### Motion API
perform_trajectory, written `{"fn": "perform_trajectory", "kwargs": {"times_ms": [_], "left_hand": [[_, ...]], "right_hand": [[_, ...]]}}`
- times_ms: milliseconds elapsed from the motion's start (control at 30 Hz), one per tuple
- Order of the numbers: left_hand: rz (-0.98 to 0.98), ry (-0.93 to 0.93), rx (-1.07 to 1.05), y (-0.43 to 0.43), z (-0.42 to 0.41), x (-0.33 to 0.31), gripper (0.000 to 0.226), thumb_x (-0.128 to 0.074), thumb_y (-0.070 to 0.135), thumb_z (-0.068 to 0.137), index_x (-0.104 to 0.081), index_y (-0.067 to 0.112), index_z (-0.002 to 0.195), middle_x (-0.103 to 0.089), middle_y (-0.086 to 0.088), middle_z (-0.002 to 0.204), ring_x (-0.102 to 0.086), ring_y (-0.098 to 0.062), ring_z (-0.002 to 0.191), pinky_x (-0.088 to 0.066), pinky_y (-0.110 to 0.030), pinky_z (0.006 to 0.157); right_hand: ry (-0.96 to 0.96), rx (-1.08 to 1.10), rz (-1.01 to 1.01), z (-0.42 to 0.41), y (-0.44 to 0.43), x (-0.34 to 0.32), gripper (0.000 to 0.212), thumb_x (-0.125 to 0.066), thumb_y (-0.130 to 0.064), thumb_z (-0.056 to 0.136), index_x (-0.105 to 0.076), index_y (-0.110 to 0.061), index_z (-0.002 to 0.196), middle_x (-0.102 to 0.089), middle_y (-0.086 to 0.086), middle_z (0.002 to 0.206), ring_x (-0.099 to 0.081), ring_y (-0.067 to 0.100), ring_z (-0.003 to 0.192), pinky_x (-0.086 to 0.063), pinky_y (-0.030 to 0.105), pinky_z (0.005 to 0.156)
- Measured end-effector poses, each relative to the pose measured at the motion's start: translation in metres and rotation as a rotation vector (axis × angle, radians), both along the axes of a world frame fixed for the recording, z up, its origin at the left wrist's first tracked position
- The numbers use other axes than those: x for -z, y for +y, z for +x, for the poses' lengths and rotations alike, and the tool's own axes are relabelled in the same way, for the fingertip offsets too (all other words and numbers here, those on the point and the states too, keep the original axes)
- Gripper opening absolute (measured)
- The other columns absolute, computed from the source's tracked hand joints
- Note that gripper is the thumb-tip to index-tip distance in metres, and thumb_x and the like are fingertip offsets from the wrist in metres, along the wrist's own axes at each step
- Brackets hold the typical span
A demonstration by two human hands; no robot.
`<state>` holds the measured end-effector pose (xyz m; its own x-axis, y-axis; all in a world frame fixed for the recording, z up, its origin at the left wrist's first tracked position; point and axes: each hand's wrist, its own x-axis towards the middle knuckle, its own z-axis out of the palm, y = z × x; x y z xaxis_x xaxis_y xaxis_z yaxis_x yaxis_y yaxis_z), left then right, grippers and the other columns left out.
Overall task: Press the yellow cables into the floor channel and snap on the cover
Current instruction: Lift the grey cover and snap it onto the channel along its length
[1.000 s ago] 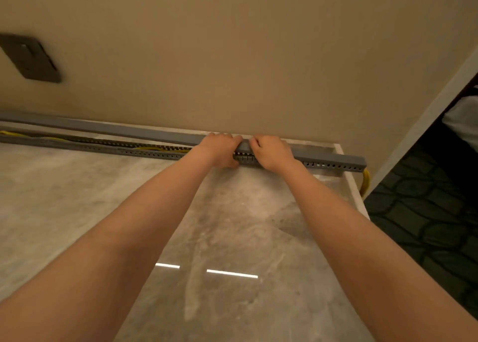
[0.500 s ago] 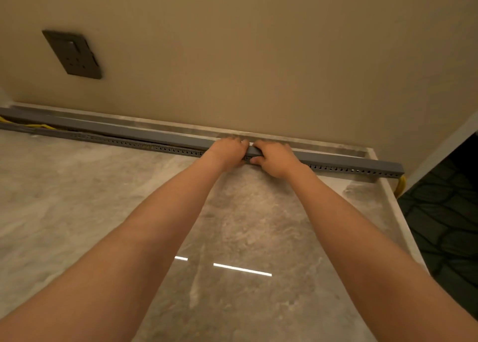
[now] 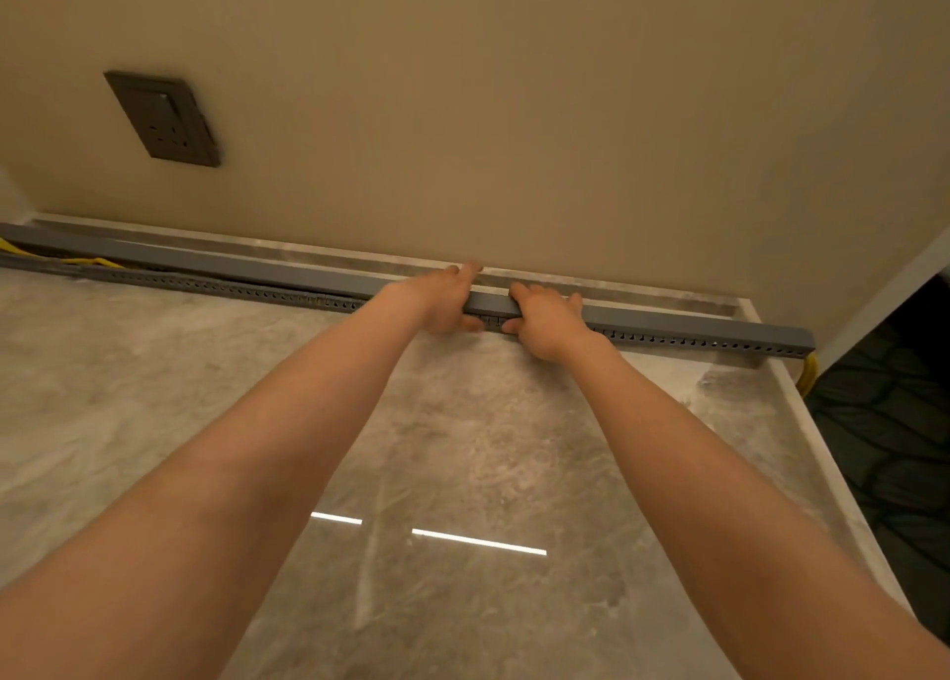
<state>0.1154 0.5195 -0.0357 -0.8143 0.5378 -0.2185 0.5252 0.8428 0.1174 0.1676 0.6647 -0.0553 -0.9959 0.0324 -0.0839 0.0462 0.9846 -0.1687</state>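
Observation:
A long grey slotted floor channel [image 3: 694, 341] runs along the foot of the wall. A grey cover [image 3: 288, 271] lies over it, seated at the right and lifted off the channel toward the far left. Yellow cables [image 3: 85, 261] show in the gap at the far left and hang out of the right end as a yellow cable end [image 3: 808, 376]. My left hand [image 3: 442, 299] and my right hand [image 3: 547, 319] sit side by side on the cover near its middle, fingers over the top and thumbs on the front face.
A dark wall socket [image 3: 164, 119] is on the beige wall above left. The glossy stone floor [image 3: 462, 448] ends at a raised edge on the right, beside dark patterned carpet [image 3: 894, 422]. A white door frame [image 3: 889, 294] stands at the right.
The view has swung left and up, showing the socket and more of the channel's left end. The cover has closed over more of the channel toward the left. Both hands stay pressed on it.

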Motion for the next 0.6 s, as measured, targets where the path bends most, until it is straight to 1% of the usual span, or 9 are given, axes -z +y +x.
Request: {"fn": "perform_trajectory", "kwargs": {"times_ms": [67,133,167,233,333,433,500,533,600], "left_hand": [[-0.145,0.075,-0.015,-0.017,-0.007,-0.006,0.072,-0.059,0.039,0.089,-0.024,0.012,0.147,-0.043,-0.014,0.143,-0.045,-0.031,0.131,-0.038,-0.040,0.106],[-0.341,0.167,-0.023,-0.036,-0.012,-0.008,0.053,-0.054,0.030,0.093,-0.036,0.011,0.139,-0.051,-0.012,0.135,-0.052,-0.030,0.124,-0.041,-0.038,0.100],[-0.409,0.193,-0.034,-0.045,-0.014,-0.008,0.047,-0.051,0.025,0.094,-0.038,0.009,0.136,-0.054,-0.012,0.133,-0.054,-0.030,0.121,-0.043,-0.039,0.098],[-0.438,0.205,-0.080,-0.058,-0.019,-0.004,0.041,-0.049,0.019,0.095,-0.040,0.005,0.133,-0.055,-0.014,0.131,-0.055,-0.032,0.119,-0.045,-0.040,0.094],[-0.389,0.214,-0.111,-0.063,-0.019,-0.002,0.037,-0.051,0.015,0.095,-0.045,0.002,0.130,-0.057,-0.016,0.129,-0.056,-0.034,0.117,-0.047,-0.039,0.091],[-0.415,0.267,-0.082,-0.064,-0.018,0.004,0.035,-0.046,0.010,0.097,-0.045,0.002,0.130,-0.057,-0.015,0.130,-0.057,-0.033,0.118,-0.048,-0.038,0.091],[-0.442,0.292,-0.065,-0.065,-0.018,0.007,0.034,-0.043,0.008,0.097,-0.045,0.002,0.130,-0.057,-0.014,0.132,-0.056,-0.032,0.119,-0.048,-0.037,0.091],[-0.450,0.295,-0.063,-0.064,-0.017,0.008,0.033,-0.042,0.007,0.098,-0.045,0.002,0.131,-0.057,-0.014,0.132,-0.056,-0.032,0.120,-0.048,-0.037,0.092],[-0.455,0.301,-0.058,-0.062,-0.016,0.006,0.033,-0.040,0.006,0.098,-0.045,0.001,0.131,-0.057,-0.014,0.133,-0.055,-0.031,0.121,-0.047,-0.036,0.093]], "right_hand": [[-0.023,0.015,0.014,0.000,-0.003,-0.001,0.033,-0.048,-0.027,0.096,-0.045,-0.011,0.124,-0.053,0.013,0.125,-0.047,0.032,0.120,-0.029,0.050,0.104],[-0.054,0.030,0.042,-0.002,-0.007,-0.006,0.033,-0.048,-0.026,0.095,-0.044,-0.012,0.125,-0.053,0.013,0.125,-0.047,0.033,0.120,-0.028,0.051,0.105],[-0.067,0.040,0.071,-0.003,-0.008,-0.008,0.034,-0.049,-0.026,0.095,-0.045,-0.012,0.126,-0.054,0.013,0.125,-0.047,0.033,0.121,-0.029,0.050,0.106],[-0.094,0.060,0.157,-0.007,-0.013,-0.012,0.035,-0.049,-0.023,0.093,-0.046,-0.013,0.126,-0.057,0.012,0.124,-0.049,0.033,0.120,-0.030,0.049,0.105],[-0.158,0.073,0.335,-0.013,-0.025,-0.016,0.038,-0.049,-0.015,0.091,-0.048,-0.014,0.129,-0.058,0.009,0.126,-0.051,0.031,0.120,-0.032,0.047,0.107],[-0.223,0.086,0.513,-0.016,-0.040,-0.019,0.039,-0.047,-0.017,0.094,-0.048,-0.011,0.132,-0.053,0.011,0.135,-0.045,0.031,0.128,-0.031,0.048,0.110],[-0.238,0.100,0.512,-0.018,-0.053,-0.018,0.045,-0.044,-0.022,0.095,-0.040,-0.008,0.138,-0.046,0.014,0.141,-0.040,0.033,0.132,-0.027,0.051,0.111],[-0.221,0.083,0.460,-0.019,-0.060,-0.016,0.048,-0.044,-0.024,0.095,-0.037,-0.007,0.139,-0.044,0.015,0.142,-0.039,0.033,0.133,-0.027,0.052,0.110],[-0.136,0.013,0.297,-0.024,-0.078,-0.011,0.048,-0.046,-0.027,0.095,-0.037,-0.006,0.137,-0.047,0.014,0.140,-0.043,0.032,0.130,-0.030,0.051,0.108]]}}
